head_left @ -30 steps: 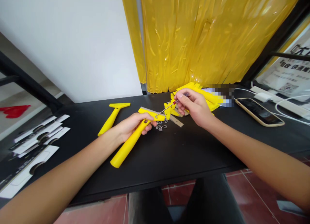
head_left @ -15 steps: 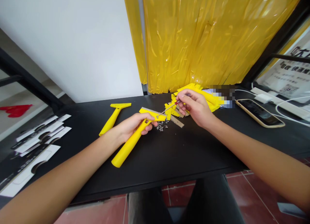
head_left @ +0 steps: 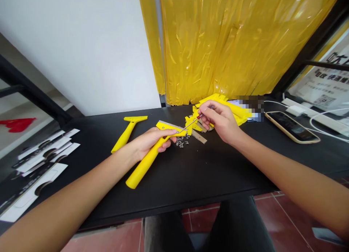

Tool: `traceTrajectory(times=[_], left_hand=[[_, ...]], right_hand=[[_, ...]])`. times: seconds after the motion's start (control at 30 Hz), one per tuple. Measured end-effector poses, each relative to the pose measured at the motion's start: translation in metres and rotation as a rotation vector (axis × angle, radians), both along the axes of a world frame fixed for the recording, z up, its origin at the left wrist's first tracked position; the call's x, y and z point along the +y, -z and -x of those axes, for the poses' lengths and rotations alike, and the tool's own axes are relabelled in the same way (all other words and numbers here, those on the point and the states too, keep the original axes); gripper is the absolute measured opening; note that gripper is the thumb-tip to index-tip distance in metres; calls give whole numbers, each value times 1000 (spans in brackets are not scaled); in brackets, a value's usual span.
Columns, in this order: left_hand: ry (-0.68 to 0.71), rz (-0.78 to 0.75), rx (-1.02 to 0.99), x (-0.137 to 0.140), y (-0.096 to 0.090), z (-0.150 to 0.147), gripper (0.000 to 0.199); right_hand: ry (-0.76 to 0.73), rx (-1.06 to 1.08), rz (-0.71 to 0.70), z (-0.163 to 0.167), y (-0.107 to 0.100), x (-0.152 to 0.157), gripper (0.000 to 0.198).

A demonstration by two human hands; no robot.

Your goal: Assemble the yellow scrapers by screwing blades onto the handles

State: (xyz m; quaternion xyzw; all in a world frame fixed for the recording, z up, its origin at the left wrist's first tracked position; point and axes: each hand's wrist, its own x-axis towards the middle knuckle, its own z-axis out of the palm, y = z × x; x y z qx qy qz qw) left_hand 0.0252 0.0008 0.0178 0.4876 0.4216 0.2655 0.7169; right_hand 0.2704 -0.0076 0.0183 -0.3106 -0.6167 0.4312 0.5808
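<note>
As the scraper (head_left: 143, 168), held above the counter (head_left: 196, 179) in the left hand (head_left: 149, 141), takes the screwdriver (head_left: 192, 123) at a slant, slipping toward that hand seems possible. Right hand (head_left: 219, 117) pinches the screwdriver. Loose screws (head_left: 181, 144) just beside; a knock could scatter them.

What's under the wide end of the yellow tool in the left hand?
Past the near edge of the yellow tool, small metal pieces show on the black table. Whatever lies directly beneath is covered by the tool and left hand, so I can't tell.
</note>
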Motion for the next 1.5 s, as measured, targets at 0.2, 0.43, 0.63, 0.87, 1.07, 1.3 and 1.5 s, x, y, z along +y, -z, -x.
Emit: traceTrajectory(times=[0.2,0.43,0.63,0.87,1.07,1.3,1.5], left_hand=[[10,6,-5,-1,-2,-1,22],[-11,2,18,-2,-1,-1,19],[-11,-1,14,-3,0,-2,17],[-12,-10,23,-3,0,-2,17],[-33,-9,29,-4,-2,-4,17],[-60,-55,90,-9,-6,-7,14],[-39,-102,146,-7,0,-5,22]], right_hand=[[9,-23,10,1,-2,-2,18],[15,-18,-8,1,-2,-2,20],[57,-4,-54,2,-4,-5,21],[87,-167,-182,3,-7,-12,23],[115,-260,-302,3,-7,-16,22],[173,-372,-410,5,-10,-22,18],[191,-396,-415,6,-11,-26,19]])
